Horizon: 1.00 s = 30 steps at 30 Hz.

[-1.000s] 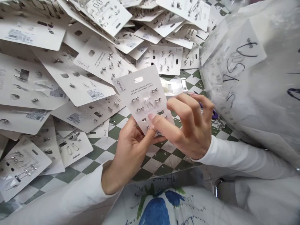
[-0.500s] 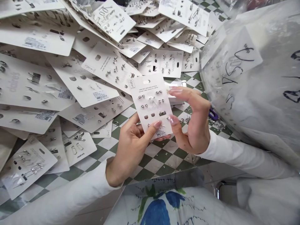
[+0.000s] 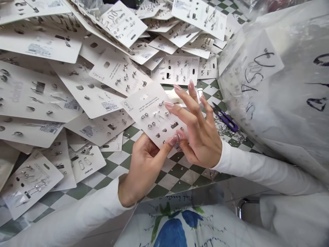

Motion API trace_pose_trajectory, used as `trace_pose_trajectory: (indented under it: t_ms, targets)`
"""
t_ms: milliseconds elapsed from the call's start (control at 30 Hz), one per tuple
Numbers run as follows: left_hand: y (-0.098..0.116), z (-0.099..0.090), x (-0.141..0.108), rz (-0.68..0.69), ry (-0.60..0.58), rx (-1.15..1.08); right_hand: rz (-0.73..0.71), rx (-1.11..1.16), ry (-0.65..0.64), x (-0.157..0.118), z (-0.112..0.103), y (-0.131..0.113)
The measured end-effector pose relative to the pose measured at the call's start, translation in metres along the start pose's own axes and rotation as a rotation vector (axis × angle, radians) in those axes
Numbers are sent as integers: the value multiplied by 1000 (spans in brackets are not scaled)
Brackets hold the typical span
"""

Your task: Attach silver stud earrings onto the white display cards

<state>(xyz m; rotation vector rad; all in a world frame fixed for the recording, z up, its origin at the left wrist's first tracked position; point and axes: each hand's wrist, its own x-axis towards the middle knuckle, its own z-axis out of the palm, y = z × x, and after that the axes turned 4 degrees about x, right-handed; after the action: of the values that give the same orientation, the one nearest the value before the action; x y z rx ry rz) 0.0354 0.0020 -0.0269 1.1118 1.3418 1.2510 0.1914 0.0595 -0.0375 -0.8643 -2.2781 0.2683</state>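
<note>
A white earring card [image 3: 150, 103] with small silver earrings in rows is tilted to the left above the checkered table. My left hand [image 3: 146, 164] pinches its lower edge, thumb on the front and the other fingers hidden behind. Over the card's right side is my right hand [image 3: 197, 130], its fingers spread. The right thumb tip touches the lower right part of the card near the left thumb, and the index fingertip is over the card's upper right. Whether the right fingers hold a small piece cannot be made out.
Many earring cards [image 3: 102, 96] pile up at the left and back. Purple thread snips [image 3: 226, 118] lie among loose silver pieces [image 3: 235, 134] on the checkered cloth [image 3: 172, 173]. A large plastic bag [image 3: 282, 96] with handwriting stands at the right.
The card has turned and tilted leftward in my left hand. My right hand has moved left onto the card with its fingers spreading, uncovering the purple snips.
</note>
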Motion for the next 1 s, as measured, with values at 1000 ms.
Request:
trace_pose_trajectory:
  t_ms: [1000]
  targets:
    - [-1,-11,7,-9,-110,160,170,546,45,23,-35,27]
